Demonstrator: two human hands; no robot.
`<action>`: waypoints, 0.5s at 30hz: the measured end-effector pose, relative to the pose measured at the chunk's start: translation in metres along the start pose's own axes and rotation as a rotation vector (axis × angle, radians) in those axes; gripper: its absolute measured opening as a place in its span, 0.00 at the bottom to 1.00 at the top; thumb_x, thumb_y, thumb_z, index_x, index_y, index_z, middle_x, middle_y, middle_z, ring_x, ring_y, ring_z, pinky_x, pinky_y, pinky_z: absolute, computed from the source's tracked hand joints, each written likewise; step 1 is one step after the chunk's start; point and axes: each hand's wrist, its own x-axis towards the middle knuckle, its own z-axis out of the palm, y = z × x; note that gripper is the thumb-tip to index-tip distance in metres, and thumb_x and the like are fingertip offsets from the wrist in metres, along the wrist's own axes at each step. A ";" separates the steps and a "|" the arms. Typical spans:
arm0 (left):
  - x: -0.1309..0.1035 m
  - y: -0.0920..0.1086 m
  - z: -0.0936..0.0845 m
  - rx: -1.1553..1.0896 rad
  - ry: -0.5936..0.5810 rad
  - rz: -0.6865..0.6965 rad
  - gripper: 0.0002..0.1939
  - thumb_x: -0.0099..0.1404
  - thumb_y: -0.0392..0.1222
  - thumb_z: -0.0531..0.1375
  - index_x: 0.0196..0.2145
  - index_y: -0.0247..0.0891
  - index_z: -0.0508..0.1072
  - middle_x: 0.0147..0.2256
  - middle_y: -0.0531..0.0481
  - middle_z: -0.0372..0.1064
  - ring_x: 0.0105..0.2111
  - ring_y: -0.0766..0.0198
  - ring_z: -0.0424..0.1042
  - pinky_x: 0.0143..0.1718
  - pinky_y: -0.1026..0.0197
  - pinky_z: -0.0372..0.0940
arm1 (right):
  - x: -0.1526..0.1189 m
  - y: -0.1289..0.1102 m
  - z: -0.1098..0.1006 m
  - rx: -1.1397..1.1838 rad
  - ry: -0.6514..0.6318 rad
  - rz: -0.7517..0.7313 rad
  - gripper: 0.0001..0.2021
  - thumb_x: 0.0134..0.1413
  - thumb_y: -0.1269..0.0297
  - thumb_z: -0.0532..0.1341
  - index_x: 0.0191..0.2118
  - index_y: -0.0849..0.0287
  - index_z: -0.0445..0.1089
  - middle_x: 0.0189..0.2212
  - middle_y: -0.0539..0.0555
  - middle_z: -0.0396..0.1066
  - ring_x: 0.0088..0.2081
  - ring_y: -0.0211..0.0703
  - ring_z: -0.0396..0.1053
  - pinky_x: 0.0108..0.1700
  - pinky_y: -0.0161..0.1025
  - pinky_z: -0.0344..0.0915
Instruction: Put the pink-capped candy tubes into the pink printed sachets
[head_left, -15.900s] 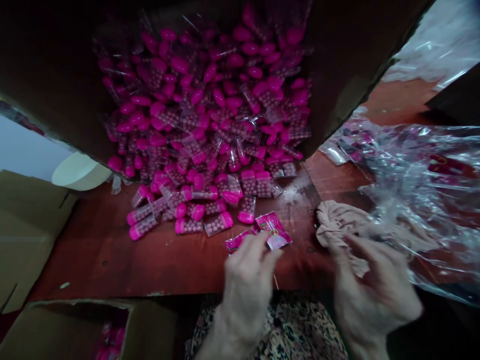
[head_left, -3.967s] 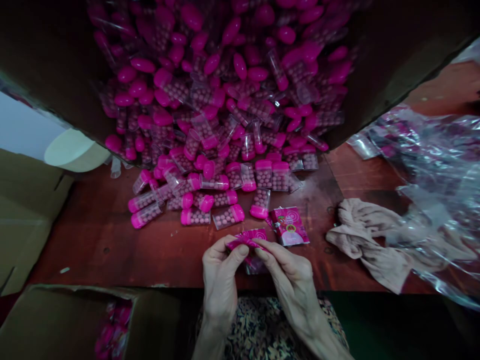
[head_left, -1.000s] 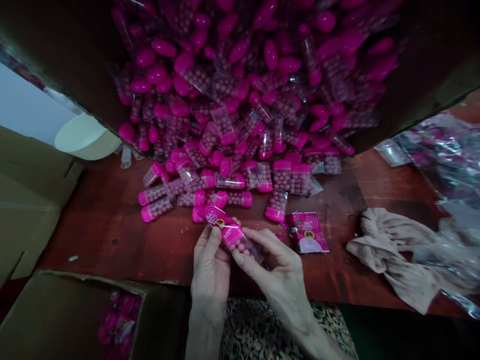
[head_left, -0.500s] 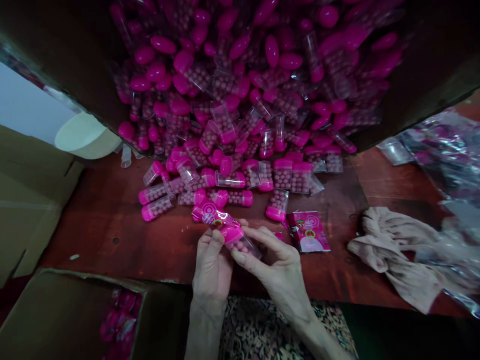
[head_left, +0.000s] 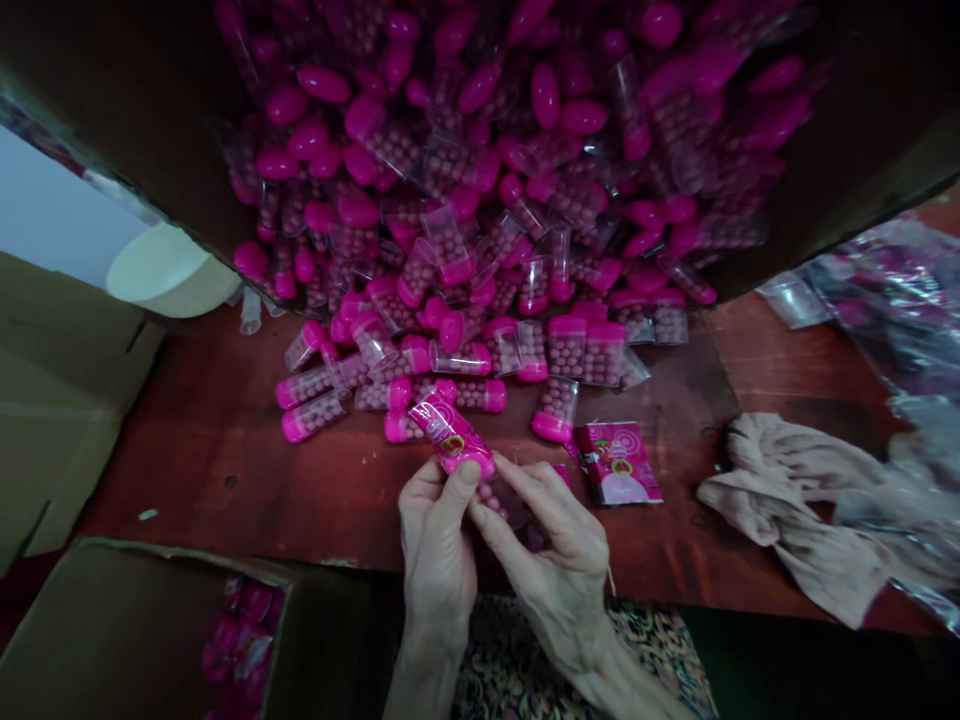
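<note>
Over the front edge of the table, both hands hold one clear candy container (head_left: 491,498) with pink balls inside. A printed pink sleeve (head_left: 448,428) sits around its capped end and sticks out beyond it, tilted up to the left. My left hand (head_left: 440,530) is closed, its thumb pressing on the sleeve near the cap. The clear body is pinched between thumb and fingers of my right hand (head_left: 555,530). A stack of flat printed sleeves (head_left: 624,462) lies right of my right hand. Just beyond the hands lie several filled containers with pink caps (head_left: 556,408).
A large open carton (head_left: 832,150) full of such containers stands at the back. A white bowl (head_left: 172,272) is at left. An open box (head_left: 135,620) with pink packs stands at lower left. A crumpled cloth (head_left: 780,500) and clear plastic bags (head_left: 892,300) lie right.
Both hands have shifted slightly right and down toward me with the container. The sleeve reaches lower around the cap, and my left thumb has moved onto the cap end.
</note>
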 end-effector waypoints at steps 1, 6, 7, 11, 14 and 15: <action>0.000 0.000 -0.001 -0.019 -0.013 -0.032 0.06 0.49 0.39 0.67 0.24 0.35 0.75 0.17 0.55 0.67 0.17 0.73 0.62 0.27 0.66 0.65 | 0.000 0.000 -0.001 0.001 0.007 0.007 0.18 0.48 0.73 0.64 0.47 0.54 0.71 0.32 0.52 0.69 0.32 0.40 0.69 0.32 0.38 0.69; 0.002 0.004 -0.006 -0.080 -0.014 -0.081 0.12 0.45 0.44 0.69 0.25 0.34 0.76 0.23 0.50 0.72 0.22 0.68 0.68 0.32 0.61 0.67 | 0.006 0.001 -0.006 0.076 -0.045 0.068 0.16 0.46 0.73 0.66 0.43 0.53 0.73 0.30 0.49 0.70 0.31 0.38 0.68 0.32 0.36 0.68; 0.002 0.005 -0.006 -0.078 -0.014 -0.069 0.12 0.45 0.44 0.69 0.25 0.34 0.76 0.23 0.49 0.73 0.23 0.67 0.69 0.32 0.61 0.67 | 0.007 0.001 -0.006 0.089 -0.059 0.080 0.15 0.46 0.73 0.66 0.42 0.53 0.73 0.29 0.48 0.69 0.30 0.37 0.68 0.32 0.35 0.67; 0.001 0.007 -0.007 -0.026 -0.055 -0.007 0.06 0.47 0.39 0.68 0.24 0.35 0.77 0.21 0.51 0.72 0.21 0.70 0.67 0.30 0.65 0.66 | 0.008 0.000 -0.006 0.110 -0.066 0.127 0.15 0.46 0.71 0.66 0.43 0.53 0.74 0.27 0.48 0.67 0.28 0.36 0.66 0.28 0.33 0.65; 0.000 0.004 -0.008 -0.001 -0.089 -0.015 0.05 0.48 0.37 0.68 0.26 0.36 0.78 0.20 0.53 0.71 0.20 0.72 0.66 0.27 0.67 0.65 | 0.005 0.000 -0.007 0.125 -0.034 0.130 0.16 0.45 0.70 0.67 0.42 0.52 0.74 0.28 0.48 0.69 0.29 0.37 0.68 0.29 0.34 0.67; -0.001 0.003 -0.008 0.006 -0.101 -0.026 0.05 0.48 0.37 0.68 0.26 0.37 0.78 0.20 0.53 0.71 0.20 0.72 0.66 0.26 0.68 0.64 | 0.004 0.001 -0.007 0.131 -0.020 0.134 0.16 0.44 0.70 0.67 0.42 0.51 0.74 0.29 0.49 0.70 0.30 0.38 0.69 0.31 0.34 0.67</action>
